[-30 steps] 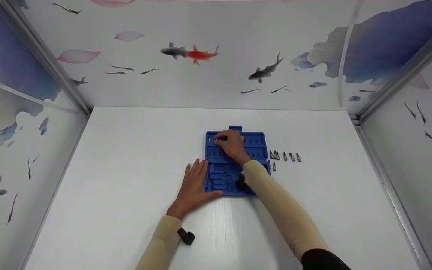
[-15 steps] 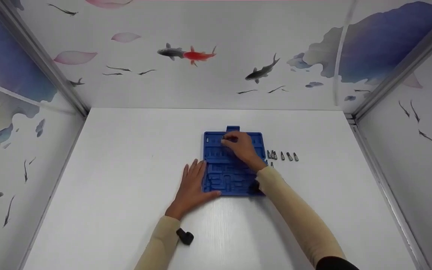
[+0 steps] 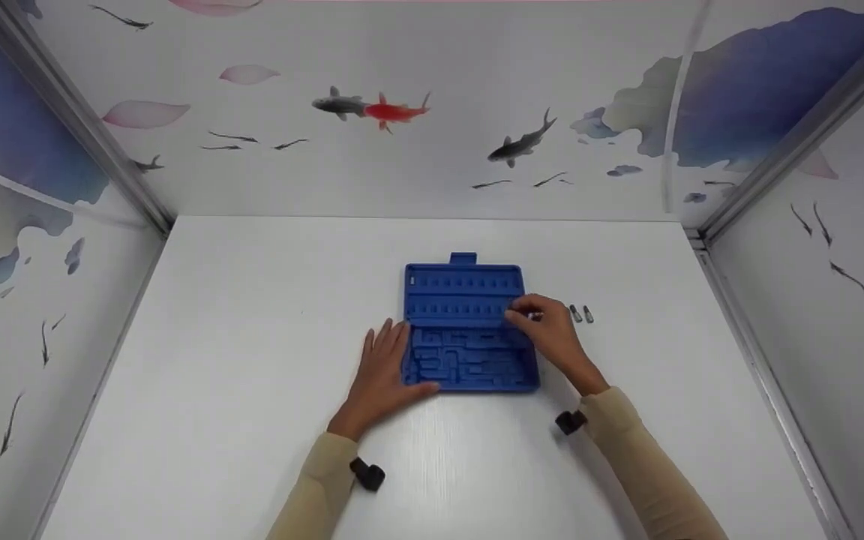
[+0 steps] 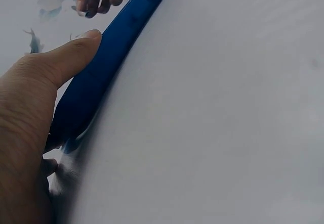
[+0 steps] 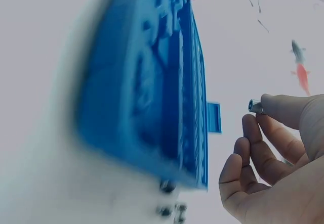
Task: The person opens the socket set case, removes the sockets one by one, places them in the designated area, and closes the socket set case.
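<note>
**One metal bit [image 5: 256, 106] pinched at the open blue case [image 3: 484, 388]**

1. Grip. The right hand [image 3: 554, 328] holds the bit between thumb and index finger; its other fingers curl below, clear of the bit. In the head view the hand covers the bit, over the right edge of the case.

2. Support. The left hand [image 3: 379, 379] lies along the left edge, fingers extended, thumb on the near edge, nothing grasped.

3. Case. It lies on the white tabletop [image 3: 252, 337], with two slot rows in the far half and shaped recesses in the near half. A seated bit [image 3: 412, 280] occupies the left end of the farthest row.

4. Loose stock. Two loose bits [image 3: 576, 313] lie just right of the right hand. Others beside the case blur in the right wrist view; their count is uncertain.

5. Procedure. The step in hand appears to be filling the slots. Align the bit lengthwise with its slot before pressing. Pinch near one end so fingertips clear the slot walls. Brace the case with the left hand; a tilted bit could catch or roll.
</note>
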Motion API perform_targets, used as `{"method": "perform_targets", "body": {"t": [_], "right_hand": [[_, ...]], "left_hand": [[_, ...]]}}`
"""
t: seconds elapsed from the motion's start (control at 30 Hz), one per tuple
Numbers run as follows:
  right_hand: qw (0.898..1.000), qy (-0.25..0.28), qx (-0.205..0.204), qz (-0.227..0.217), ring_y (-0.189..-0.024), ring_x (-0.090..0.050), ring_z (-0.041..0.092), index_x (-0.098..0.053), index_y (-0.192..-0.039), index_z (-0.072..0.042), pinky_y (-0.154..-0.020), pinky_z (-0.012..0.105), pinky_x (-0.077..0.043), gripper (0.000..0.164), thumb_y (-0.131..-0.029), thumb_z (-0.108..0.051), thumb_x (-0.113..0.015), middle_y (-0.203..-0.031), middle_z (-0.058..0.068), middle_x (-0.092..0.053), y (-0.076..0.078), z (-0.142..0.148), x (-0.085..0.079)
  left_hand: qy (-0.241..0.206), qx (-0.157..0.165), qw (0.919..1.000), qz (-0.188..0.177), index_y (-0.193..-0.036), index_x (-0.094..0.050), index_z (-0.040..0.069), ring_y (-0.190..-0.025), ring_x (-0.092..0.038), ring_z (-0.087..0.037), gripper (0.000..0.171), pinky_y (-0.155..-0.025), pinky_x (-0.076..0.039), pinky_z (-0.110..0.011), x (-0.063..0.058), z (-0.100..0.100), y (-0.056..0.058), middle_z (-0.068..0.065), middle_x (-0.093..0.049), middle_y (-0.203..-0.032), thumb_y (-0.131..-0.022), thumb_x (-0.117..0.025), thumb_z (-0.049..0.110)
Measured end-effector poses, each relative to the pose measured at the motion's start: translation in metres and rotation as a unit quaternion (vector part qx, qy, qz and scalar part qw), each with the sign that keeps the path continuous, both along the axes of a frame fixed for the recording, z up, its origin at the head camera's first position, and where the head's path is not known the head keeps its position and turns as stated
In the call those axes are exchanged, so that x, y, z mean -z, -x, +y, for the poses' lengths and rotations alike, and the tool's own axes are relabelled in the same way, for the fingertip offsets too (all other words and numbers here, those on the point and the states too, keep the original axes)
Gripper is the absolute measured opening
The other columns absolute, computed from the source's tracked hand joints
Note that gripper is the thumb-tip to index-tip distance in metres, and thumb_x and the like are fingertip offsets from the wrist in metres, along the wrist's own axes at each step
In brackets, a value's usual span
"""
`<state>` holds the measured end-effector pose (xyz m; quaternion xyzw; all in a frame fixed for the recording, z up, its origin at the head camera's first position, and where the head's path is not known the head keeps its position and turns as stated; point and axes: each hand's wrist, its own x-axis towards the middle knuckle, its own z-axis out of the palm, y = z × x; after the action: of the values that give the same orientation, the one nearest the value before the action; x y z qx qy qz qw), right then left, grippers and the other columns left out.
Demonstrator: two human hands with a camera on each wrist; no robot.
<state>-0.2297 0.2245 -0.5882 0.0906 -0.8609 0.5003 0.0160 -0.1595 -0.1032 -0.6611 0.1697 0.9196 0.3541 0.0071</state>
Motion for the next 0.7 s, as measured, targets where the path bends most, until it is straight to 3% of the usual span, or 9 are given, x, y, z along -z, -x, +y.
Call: {"method": "perform_targets", "body": {"t": [0.3, 0.7], "right_hand": [[0.998, -0.032, 0.043, -0.017, -0.107, -0.072, 0.029, -0.082, -0.113, -0.003, -0.091, 0.035, -0.057, 0.014, -0.1, -0.008, -0.082, -0.111, 0.012, -0.079, -0.025, 0.042, 0.015], [0.996, -0.066, 0.049, -0.017, -0.097, -0.07, 0.022, -0.081, -0.109, -0.003, -0.084, 0.023, -0.055, 0.009, -0.1, -0.006, -0.081, -0.105, 0.011, -0.079, -0.034, 0.067, 0.031]], "left_hand": [[-0.005, 0.0, 1.0, 0.001, -0.176, -0.021, 0.003, -0.171, -0.008, -0.033, 0.129, -0.137, 0.004, -0.054, 0.001, 0.0, -0.001, -0.015, -0.022, -0.182, -0.086, -0.078, 0.076], [0.004, 0.002, 1.0, 0.006, -0.175, -0.021, 0.003, -0.171, -0.008, -0.034, 0.129, -0.137, 0.004, -0.055, 0.001, 0.0, 0.0, -0.015, -0.022, -0.182, -0.086, -0.078, 0.076]]}}
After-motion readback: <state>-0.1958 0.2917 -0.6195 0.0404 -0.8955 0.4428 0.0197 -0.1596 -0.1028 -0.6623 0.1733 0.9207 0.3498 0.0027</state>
